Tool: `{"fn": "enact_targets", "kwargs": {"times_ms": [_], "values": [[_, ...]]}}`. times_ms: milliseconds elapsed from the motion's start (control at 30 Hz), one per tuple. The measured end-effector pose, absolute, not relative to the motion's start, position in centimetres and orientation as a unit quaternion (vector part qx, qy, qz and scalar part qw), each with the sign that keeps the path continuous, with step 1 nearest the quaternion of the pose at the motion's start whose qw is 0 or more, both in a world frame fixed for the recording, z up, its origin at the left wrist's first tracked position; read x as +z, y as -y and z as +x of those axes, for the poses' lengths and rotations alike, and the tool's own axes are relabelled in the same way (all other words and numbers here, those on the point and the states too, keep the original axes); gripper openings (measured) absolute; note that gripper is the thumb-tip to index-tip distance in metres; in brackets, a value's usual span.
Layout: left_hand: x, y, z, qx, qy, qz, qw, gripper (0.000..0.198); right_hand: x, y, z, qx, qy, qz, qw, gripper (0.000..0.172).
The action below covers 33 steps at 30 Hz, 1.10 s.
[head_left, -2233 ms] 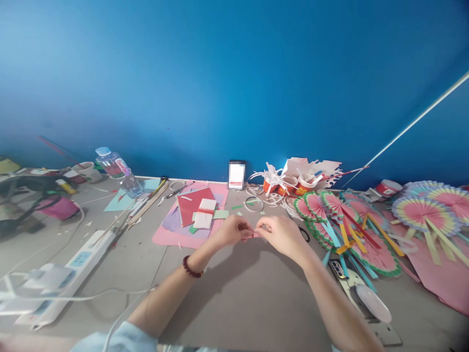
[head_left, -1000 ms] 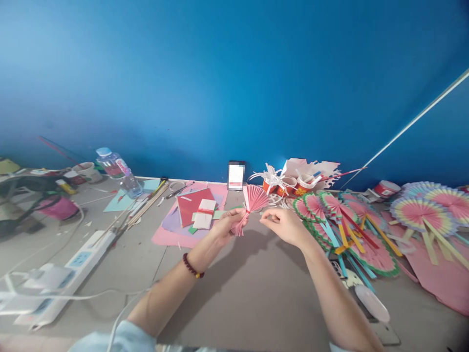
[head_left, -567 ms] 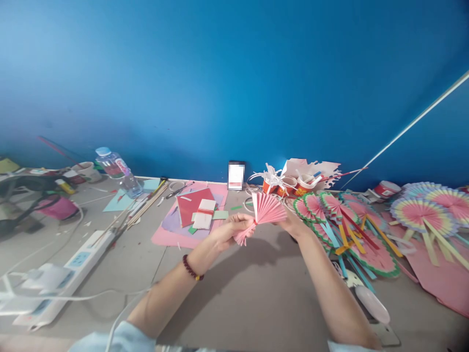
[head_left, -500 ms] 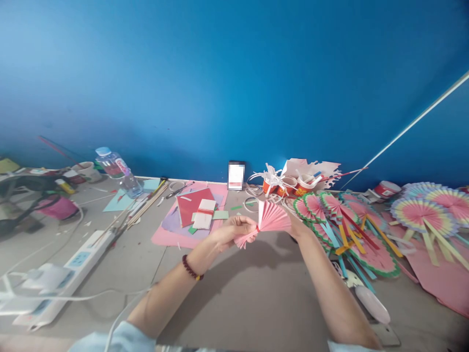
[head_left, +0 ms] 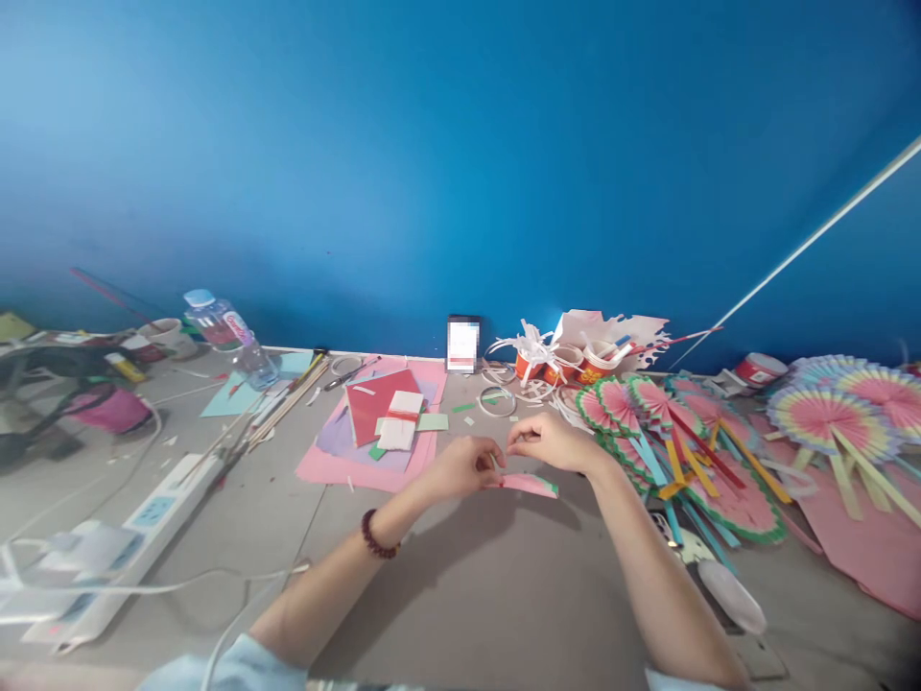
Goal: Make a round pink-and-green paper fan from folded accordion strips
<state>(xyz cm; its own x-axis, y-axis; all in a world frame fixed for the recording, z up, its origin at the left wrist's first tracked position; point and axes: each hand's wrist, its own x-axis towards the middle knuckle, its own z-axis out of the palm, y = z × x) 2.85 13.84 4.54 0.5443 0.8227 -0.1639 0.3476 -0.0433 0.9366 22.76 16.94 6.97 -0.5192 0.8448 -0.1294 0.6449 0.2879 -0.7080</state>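
Observation:
In the head view my left hand [head_left: 466, 467] pinches one end of a pink pleated paper fan [head_left: 529, 485]. The fan is now a narrow folded strip with a green edge at its right end, held just above the table. A small red spot shows near my left fingertips. Just above the strip, my right hand [head_left: 559, 443] has its thumb and fingers drawn together close to the left fingers. Whatever it may pinch is too small to make out. A dark beaded bracelet [head_left: 378, 536] circles my left wrist.
Finished paper fans [head_left: 827, 427] and green-edged rosettes [head_left: 619, 408] with ribbons lie on the right, near a white mouse [head_left: 732, 597]. Paper sheets [head_left: 323, 465], sticks [head_left: 288, 403], a bottle [head_left: 241, 336] and a power strip [head_left: 148, 528] sit left. Red cups [head_left: 601, 363] and a phone [head_left: 462, 345] stand behind.
The pink fan, spread half open before, is folded into a narrow strip lower down. My right hand has left the fan's right side and moved up and left towards my left fingers.

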Motion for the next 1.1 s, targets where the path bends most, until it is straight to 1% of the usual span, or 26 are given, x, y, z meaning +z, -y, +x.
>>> {"fn": "enact_targets", "kwargs": {"times_ms": [100, 167, 233, 333, 467, 633, 733, 833, 1100], "values": [[3.5, -14.2, 3.1, 0.228, -0.442, 0.689, 0.527, 0.008, 7.8, -16.0, 22.0, 0.271, 0.809, -0.506, 0.126, 0.016], [2.7, -14.6, 3.1, 0.252, -0.445, 0.682, 0.524, 0.007, 8.4, -15.3, 21.3, 0.231, 0.818, -0.512, 0.126, 0.015], [2.2, -14.9, 3.0, 0.269, -0.44, 0.672, 0.531, 0.007, 8.9, -14.6, 20.6, 0.187, 0.829, -0.509, 0.141, 0.013], [2.0, -15.3, 2.9, 0.293, -0.427, 0.651, 0.554, 0.012, 9.2, -13.8, 20.0, 0.132, 0.842, -0.499, 0.157, 0.015], [2.3, -15.8, 2.9, 0.338, -0.442, 0.587, 0.588, 0.02, 8.8, -13.3, 19.5, 0.044, 0.849, -0.503, 0.156, 0.019], [2.2, -16.5, 2.9, 0.421, -0.461, 0.507, 0.595, 0.026, 8.2, -13.2, 18.8, -0.069, 0.84, -0.508, 0.179, 0.019], [2.1, -16.6, 2.8, 0.457, -0.461, 0.461, 0.604, 0.033, 8.0, -13.2, 18.6, -0.095, 0.835, -0.505, 0.197, 0.018], [1.9, -16.6, 2.7, 0.482, -0.454, 0.428, 0.615, 0.038, 7.9, -13.3, 18.7, -0.093, 0.833, -0.508, 0.2, 0.019], [2.4, -16.2, 2.7, 0.516, -0.419, 0.374, 0.647, 0.031, 7.8, -13.6, 19.2, -0.054, 0.826, -0.524, 0.202, 0.019]]}}
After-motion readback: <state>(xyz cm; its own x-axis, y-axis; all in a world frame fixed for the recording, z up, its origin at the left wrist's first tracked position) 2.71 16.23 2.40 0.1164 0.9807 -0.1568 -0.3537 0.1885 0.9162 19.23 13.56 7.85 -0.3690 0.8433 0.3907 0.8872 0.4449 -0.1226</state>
